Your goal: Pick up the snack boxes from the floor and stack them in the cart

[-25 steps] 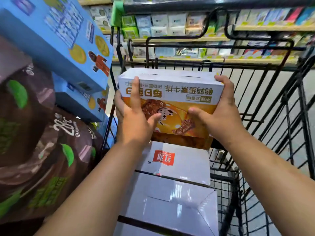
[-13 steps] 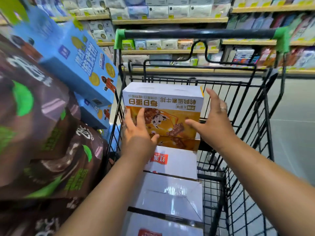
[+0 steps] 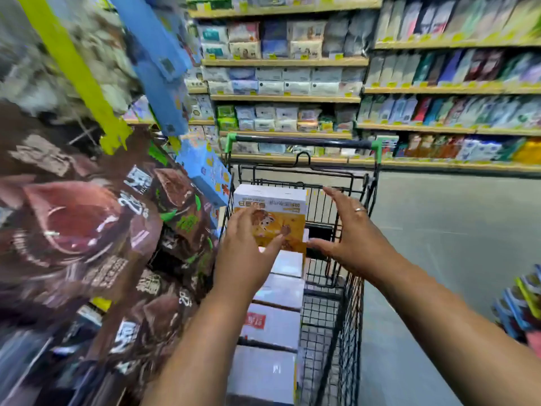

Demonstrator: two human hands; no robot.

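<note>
My left hand (image 3: 248, 253) and right hand (image 3: 351, 238) are hovering open with the snack box (image 3: 270, 197) between them, which I'm judging light, stiff cardboard, best clasped by both sides.

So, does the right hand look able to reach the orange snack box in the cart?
Probably yes. The right hand is open just right of the orange snack box, which stands atop white boxes in the cart, and nothing shows between them.
</note>
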